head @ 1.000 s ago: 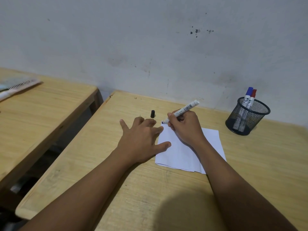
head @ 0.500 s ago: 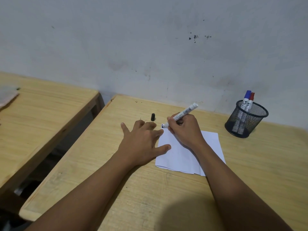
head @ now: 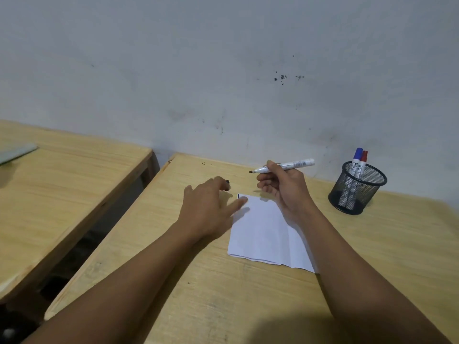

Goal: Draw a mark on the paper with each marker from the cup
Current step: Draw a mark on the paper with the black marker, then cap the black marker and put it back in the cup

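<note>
The uncapped marker (head: 283, 166) lies nearly level in the air above the desk's (head: 223, 294) far edge, its long axis running left to right, dark tip pointing left and blunt end toward the cup (head: 357, 188). The right hand (head: 285, 187) holds it, grip clamped around the front of the barrel; there is print along the barrel, too small to read. Below and nearer lies one folded sheet of paper (head: 263, 232), with one short dark mark (head: 238, 196) at its far left corner. The left hand (head: 211, 207) hovers by that corner, fingers spread with the grip apart, thumb over the paper's edge. A small black cap (head: 227, 182) shows just past its fingertips. The black mesh cup stands well to the right, holding two upright markers: one blue-capped marker (head: 355, 165), one red-capped marker (head: 362, 166), their labels illegible. A second desk (head: 62, 182) stands left.
</note>
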A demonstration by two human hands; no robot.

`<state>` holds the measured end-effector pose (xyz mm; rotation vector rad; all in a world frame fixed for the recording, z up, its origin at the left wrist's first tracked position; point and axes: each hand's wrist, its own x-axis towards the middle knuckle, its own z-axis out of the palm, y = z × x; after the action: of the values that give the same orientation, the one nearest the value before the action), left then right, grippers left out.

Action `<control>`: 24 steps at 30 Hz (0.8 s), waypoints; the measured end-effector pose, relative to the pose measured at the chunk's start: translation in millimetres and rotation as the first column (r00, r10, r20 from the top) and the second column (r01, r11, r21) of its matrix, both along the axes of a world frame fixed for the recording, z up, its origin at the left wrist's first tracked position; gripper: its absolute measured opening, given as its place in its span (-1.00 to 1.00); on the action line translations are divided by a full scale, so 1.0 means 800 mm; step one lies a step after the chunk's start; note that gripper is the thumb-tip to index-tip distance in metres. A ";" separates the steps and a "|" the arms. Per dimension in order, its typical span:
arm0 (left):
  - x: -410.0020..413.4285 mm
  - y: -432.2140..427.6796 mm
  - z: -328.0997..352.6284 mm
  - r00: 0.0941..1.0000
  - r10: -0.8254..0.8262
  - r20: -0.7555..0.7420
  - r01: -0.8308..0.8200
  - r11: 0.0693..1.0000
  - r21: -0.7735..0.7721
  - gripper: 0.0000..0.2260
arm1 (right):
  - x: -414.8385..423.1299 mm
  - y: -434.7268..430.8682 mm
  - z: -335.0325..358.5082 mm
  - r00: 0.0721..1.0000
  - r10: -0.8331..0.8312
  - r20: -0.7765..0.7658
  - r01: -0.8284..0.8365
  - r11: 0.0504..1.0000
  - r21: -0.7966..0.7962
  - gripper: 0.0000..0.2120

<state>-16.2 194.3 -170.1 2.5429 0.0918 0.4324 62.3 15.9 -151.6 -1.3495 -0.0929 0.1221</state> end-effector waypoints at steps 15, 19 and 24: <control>0.025 -0.023 0.105 0.983 -0.172 0.059 0.168 0.734 -0.658 -0.90 | -0.051 -0.040 0.100 0.977 -0.114 0.182 0.126 0.990 -0.057 -0.74; -0.004 -0.052 0.162 0.946 -0.274 0.173 0.311 0.614 -0.726 -0.87 | -0.081 -0.051 0.149 0.951 -0.169 0.261 0.187 0.981 -0.048 -0.75; -0.035 -0.080 0.211 0.925 -0.294 0.242 0.375 0.593 -0.712 -0.86 | -0.115 -0.074 0.190 0.917 -0.200 0.345 0.242 0.967 -0.084 -0.72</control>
<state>-44.4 130.3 -1.5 1.6447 -0.2140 0.2811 -30.0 -43.1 0.4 -1.4873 -0.2200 -0.3001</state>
